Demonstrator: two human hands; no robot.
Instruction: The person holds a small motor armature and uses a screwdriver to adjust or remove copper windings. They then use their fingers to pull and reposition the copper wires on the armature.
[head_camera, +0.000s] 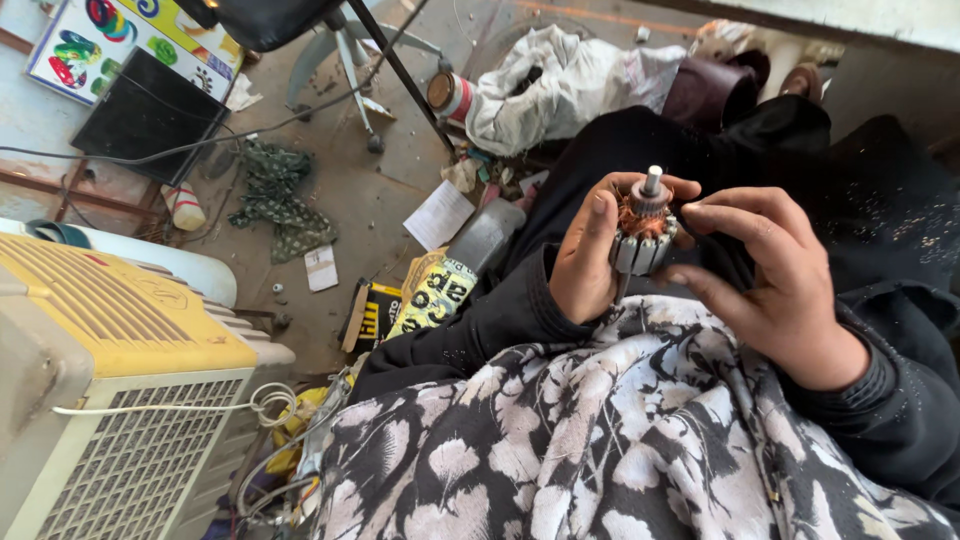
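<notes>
Around the armature (643, 235), curled fingers (600, 215)

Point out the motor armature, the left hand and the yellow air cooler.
motor armature (641, 238): head view, on the slotted metal core below the copper windings.
left hand (583, 262): head view, on the palm beside the armature.
yellow air cooler (110, 315): head view, on its yellow top.

The motor armature (643, 236) has a smooth, bright steel shaft, reddish copper windings with a dull sheen, and a grey laminated metal core. Black matt knit sleeves (470, 330) cover both arms. The lap cloth (600, 440) is soft printed fabric, black and white. The air cooler (110, 340) is matt, dusty plastic, yellow over cream. The floor (350, 190) is rough bare concrete, littered with paper.
</notes>
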